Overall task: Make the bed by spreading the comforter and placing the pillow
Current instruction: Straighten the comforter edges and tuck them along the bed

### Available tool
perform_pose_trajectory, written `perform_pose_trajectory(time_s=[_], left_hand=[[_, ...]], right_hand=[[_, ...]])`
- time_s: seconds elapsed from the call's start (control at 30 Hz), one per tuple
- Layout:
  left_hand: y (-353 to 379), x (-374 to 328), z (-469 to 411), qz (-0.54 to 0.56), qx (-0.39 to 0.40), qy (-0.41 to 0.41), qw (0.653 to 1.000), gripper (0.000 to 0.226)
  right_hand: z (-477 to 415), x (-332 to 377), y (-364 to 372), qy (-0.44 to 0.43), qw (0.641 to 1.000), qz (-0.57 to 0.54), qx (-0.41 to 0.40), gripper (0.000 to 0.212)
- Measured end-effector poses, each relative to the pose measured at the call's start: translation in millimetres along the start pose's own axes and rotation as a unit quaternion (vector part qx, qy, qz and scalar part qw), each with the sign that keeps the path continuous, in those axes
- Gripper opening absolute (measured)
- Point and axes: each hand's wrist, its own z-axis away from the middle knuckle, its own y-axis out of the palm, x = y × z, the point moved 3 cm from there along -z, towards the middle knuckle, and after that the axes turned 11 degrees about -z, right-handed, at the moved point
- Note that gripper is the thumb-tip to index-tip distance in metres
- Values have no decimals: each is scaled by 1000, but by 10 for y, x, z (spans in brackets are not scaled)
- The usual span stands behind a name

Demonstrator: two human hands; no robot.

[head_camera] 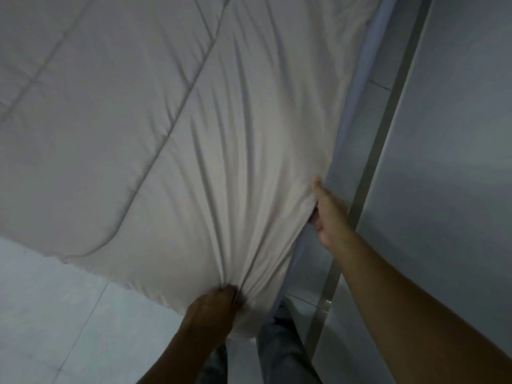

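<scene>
A pale quilted comforter [155, 128] fills most of the view and lies spread over the bed, with stitched seams running across it. Its near corner is bunched into folds. My left hand [213, 311] grips that bunched corner at the bottom centre. My right hand [325, 214] grips the comforter's right edge, thumb on top and fingers curled underneath. A strip of light blue sheet [357, 106] shows along the bed's right side. No pillow is in view.
A tiled floor [55, 314] lies at the lower left. A grey wall [457, 134] with a pale vertical strip [385, 134] stands close on the right, leaving a narrow gap beside the bed. My trouser legs [279, 345] show below the corner.
</scene>
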Motion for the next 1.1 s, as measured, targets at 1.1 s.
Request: perform_pose_trajectory(time_s=[1.1], left_hand=[[-575,1066,151,-103,-244,-27,964,56]], right_hand=[[1523,-1080,-885,-222,900,356,-120,34]])
